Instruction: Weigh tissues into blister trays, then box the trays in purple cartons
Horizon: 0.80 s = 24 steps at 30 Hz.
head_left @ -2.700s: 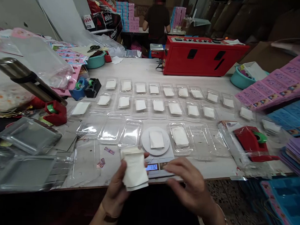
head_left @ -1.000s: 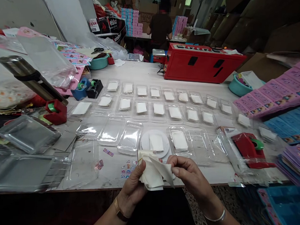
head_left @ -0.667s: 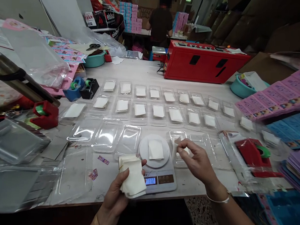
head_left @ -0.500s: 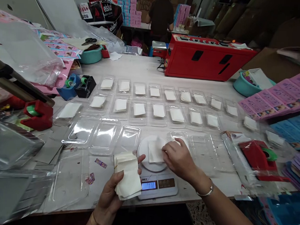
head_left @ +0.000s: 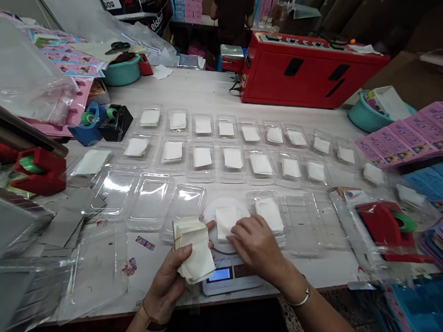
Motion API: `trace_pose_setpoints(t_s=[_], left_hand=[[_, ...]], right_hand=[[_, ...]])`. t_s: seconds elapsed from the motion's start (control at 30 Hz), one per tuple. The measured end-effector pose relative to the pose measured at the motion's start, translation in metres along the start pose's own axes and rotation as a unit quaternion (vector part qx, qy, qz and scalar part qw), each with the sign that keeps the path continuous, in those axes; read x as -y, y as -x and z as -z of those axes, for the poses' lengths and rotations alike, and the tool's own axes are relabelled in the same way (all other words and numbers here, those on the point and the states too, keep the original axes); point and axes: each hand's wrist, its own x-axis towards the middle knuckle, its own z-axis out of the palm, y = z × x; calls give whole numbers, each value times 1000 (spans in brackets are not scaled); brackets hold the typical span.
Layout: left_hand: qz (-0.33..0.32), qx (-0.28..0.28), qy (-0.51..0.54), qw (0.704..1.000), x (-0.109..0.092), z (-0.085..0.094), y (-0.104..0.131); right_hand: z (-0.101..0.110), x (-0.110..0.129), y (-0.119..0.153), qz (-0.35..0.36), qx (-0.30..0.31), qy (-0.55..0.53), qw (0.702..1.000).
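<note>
My left hand is closed round a thick stack of white paper-like sheets, with a thin yellow band across it. A digital scale stands at the table's front edge, its display lit blue. White squares lie on its round pan. The fingers of my right hand are bent together at the lower right corner of those squares, pinching or pressing it; the fingertips are partly hidden. Just right of the pan, a clear plastic tray holds another white stack.
Two rows of clear trays with white stacks cross the table. Clear plastic trays lie left of the scale. Tape dispensers stand at both sides. A red machine sits at the back, and a person is beyond it.
My right hand has moved slightly down and left to the lower corner of the squares on the pan. The white stack right of the pan now shows. The view has tilted down.
</note>
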Motion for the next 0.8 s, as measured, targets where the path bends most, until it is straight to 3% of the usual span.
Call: trace_pose_setpoints(t_s=[0.17,0.3,0.53,0.6,0.7,0.8], left_hand=[[-22,-14,-21,999,-5,-2,2],[-21,3,-57,998,-3,-8,-6],[-48,-26,-63,997,-6,-14,-4],[-70,-28,-43,996,-11,-12,5],[-96,-20,-7,995,-16,-5,22],[-114,-14,18,993,-12,6,38]], right_hand=[[4,-18,14,-138,-38,3,990],[-3,-6,15,-127,-22,5,992],[0,13,14,-121,-103,-81,984],[8,13,17,-145,-118,-155,970],[24,14,26,-210,-128,-283,927],[33,16,38,-265,-144,-331,894]])
